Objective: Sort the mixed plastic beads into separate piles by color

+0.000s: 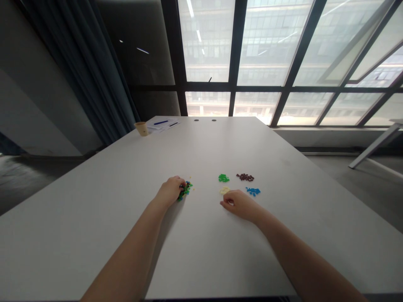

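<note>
The table (226,147) is smooth and matt, the pieces (223,178) seemingly plastic.

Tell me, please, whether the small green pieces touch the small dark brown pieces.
Apart: the head view shows white tabletop between the green pieces and the brown pieces.

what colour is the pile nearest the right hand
The pile is pale yellow, best seen in the head view.

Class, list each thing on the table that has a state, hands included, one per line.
Mixed pile: several colours jumbled
Left hand: fingers curled at mixed pile
Yellow pieces: grouped
Right hand: curled beside yellow pieces, grip unclear
Green pieces: grouped
Brown pieces: grouped
Blue pieces: grouped
Cup: upright
Pen: lying on papers
</note>
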Action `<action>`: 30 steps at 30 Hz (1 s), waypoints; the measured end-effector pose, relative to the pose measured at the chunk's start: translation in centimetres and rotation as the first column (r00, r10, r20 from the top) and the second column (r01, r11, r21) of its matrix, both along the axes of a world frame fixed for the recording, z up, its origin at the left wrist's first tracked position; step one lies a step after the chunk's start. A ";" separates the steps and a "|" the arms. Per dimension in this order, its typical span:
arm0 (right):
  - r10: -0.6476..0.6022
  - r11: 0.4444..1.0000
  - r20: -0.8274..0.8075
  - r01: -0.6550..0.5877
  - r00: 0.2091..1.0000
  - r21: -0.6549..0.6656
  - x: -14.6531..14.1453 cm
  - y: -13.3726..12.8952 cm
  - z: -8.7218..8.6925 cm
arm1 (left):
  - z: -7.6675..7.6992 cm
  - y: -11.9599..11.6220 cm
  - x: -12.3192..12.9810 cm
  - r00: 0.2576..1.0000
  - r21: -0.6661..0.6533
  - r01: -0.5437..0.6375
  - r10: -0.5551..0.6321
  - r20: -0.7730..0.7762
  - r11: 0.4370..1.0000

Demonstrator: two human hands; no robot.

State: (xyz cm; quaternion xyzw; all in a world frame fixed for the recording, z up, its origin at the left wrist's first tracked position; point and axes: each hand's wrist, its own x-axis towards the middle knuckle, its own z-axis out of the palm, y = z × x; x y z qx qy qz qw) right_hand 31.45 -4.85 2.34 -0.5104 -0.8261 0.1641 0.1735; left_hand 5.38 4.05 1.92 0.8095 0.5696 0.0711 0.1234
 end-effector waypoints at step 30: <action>-0.015 0.995 -0.094 0.024 0.995 0.097 -0.3 -0.4 0.8 | 1.5 -3.4 5.3 0.629 -0.139 0.104 0.043 0.776 0.985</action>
